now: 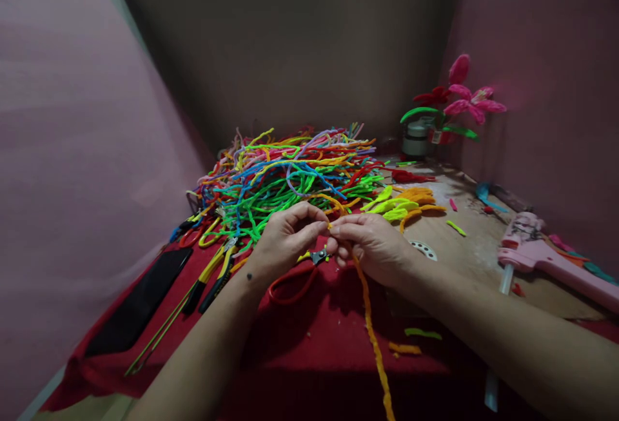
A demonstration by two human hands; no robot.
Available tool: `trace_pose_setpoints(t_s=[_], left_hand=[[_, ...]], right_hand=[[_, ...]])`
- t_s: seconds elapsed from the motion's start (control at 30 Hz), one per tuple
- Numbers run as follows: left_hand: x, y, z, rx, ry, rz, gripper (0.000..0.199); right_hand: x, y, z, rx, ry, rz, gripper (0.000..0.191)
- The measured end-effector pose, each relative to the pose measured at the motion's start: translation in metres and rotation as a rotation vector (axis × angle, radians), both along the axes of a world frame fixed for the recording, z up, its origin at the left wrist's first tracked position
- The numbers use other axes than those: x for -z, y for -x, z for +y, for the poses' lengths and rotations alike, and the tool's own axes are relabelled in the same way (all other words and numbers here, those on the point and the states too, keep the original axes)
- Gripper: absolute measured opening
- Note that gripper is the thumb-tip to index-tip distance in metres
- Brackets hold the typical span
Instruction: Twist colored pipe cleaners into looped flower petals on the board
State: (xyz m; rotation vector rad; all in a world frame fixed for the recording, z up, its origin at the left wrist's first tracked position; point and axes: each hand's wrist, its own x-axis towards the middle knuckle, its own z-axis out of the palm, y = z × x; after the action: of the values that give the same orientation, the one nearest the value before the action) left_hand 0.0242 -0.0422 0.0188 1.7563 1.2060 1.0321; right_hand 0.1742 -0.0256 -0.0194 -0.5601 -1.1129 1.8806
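An orange pipe cleaner (370,318) is pinched between my two hands over the red cloth. My left hand (293,234) has thumb and forefinger closed on it, fingertips nearly meeting those of the other hand. My right hand (370,240) grips it too, with the fingers curled. One long end hangs down from the right hand past the bottom of the view; another orange length curves up behind the fingers. Red-handled scissors (293,285) lie just beneath the hands, their blades partly hidden. Behind the hands rises a large heap of multicoloured pipe cleaners (290,176).
Left on the red cloth (319,343) are a black phone (140,302) and yellow-black pliers (213,273). Yellow and orange fuzzy petals (401,205) lie on a board to the right, near a pink glue gun (546,260). Pink fuzzy flowers (474,102) stand at the back right.
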Motion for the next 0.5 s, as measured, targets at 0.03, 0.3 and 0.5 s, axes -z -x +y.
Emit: trace_pose_setpoints(t_s=[0.03, 0.3, 0.5], left_hand=[[0.0, 0.0, 0.0, 0.007, 0.013, -0.004, 0.014], [0.004, 0.002, 0.001, -0.025, -0.187, 0.152, 0.012], [0.011, 0.004, 0.004, -0.011, -0.401, 0.25, 0.011]], right_hand=[[0.0, 0.0, 0.0, -0.002, 0.0, -0.006, 0.009], [-0.002, 0.0, -0.002, 0.021, 0.034, -0.058, 0.009], [-0.004, -0.002, -0.002, 0.024, 0.077, -0.056, 0.008]])
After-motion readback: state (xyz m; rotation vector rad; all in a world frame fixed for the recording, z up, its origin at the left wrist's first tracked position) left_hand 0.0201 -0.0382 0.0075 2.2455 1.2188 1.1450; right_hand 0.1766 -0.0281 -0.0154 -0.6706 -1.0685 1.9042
